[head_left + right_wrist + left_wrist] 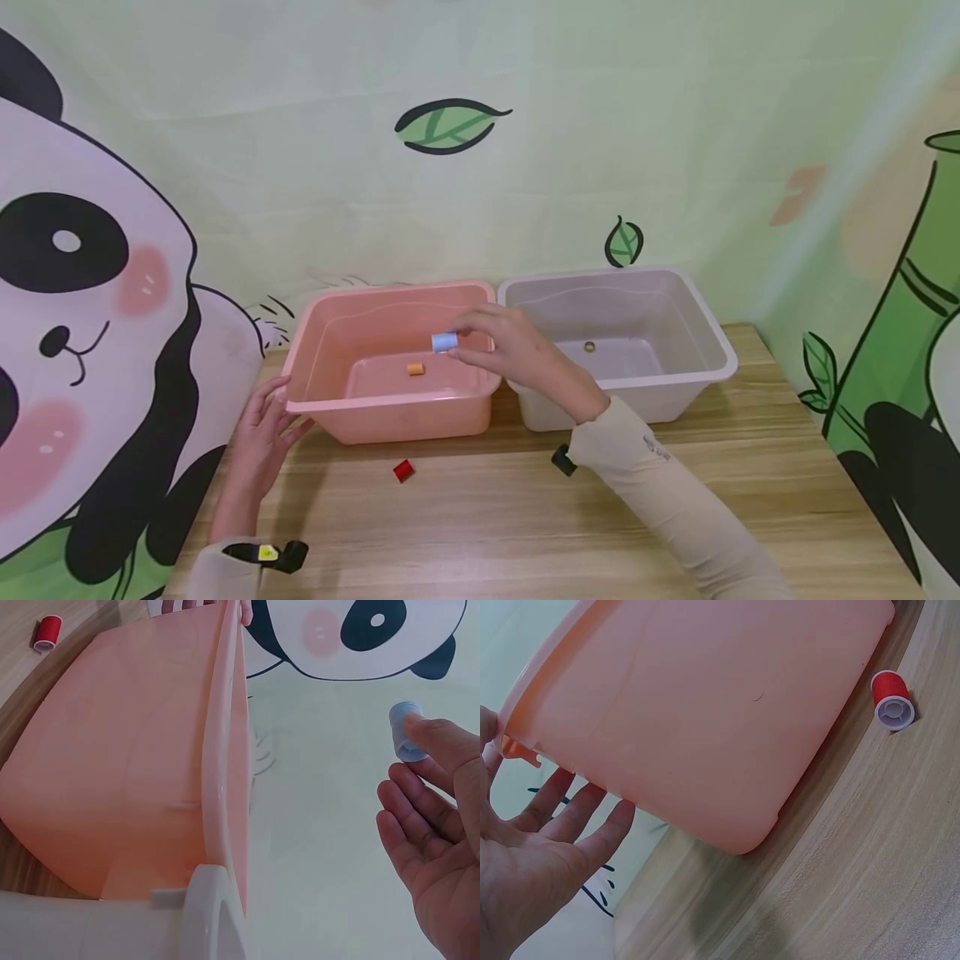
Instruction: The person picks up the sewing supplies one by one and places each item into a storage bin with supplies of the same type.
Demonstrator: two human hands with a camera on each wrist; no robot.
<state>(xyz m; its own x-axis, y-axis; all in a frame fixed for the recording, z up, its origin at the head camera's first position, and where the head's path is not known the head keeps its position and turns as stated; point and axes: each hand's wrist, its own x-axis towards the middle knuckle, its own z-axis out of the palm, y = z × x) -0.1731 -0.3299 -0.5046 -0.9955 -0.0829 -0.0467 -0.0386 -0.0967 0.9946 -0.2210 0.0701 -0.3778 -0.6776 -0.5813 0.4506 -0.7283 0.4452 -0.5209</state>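
Observation:
My right hand (513,342) pinches a light blue thread spool (444,342) between thumb and fingers, above the right part of the pink plastic bin (420,417). In the right wrist view the spool (406,732) is tilted, its hollow end facing downward. An orange-yellow spool (416,368) lies on the bin's floor. At the bin's left end, my left hand (262,433) holds the rim, several fingers against the outer side, as the left wrist view shows. A red thread spool (892,700) with white ends lies on the table in front of the bin.
A grey bin (622,385) stands close beside the pink one on the right, with a small brownish round item (589,347) inside. Both bins rest on a wood-grain table (480,533). Behind them hangs a backdrop (322,167) printed with pandas and leaves.

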